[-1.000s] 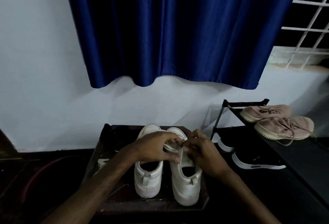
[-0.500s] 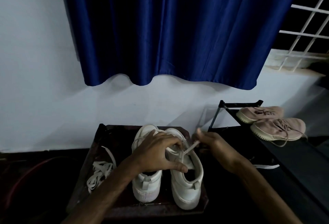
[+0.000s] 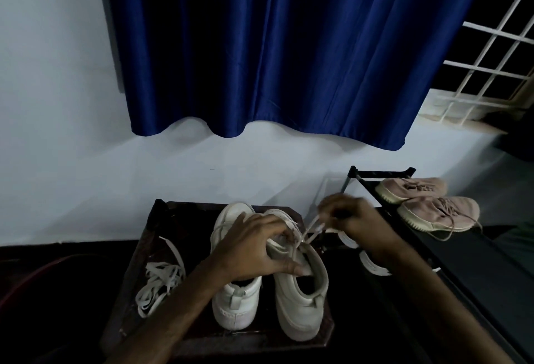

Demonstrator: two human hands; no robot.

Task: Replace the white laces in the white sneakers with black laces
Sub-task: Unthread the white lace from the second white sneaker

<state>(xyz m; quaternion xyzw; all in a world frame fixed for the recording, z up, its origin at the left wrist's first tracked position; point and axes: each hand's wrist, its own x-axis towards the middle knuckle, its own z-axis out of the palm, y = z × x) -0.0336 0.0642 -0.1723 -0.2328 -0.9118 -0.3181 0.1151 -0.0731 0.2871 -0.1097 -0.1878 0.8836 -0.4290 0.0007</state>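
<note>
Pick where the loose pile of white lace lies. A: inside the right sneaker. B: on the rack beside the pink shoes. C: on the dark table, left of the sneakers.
C: the lace pile lies on the dark table, left of the white sneakers.

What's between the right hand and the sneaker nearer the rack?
Head view: only a white lace, stretched from the sneaker up to the right hand, which pinches it. The left hand grips the sneaker.

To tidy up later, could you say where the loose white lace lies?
Head view: the loose white lace lies on the dark table, left of the left sneaker.
</note>
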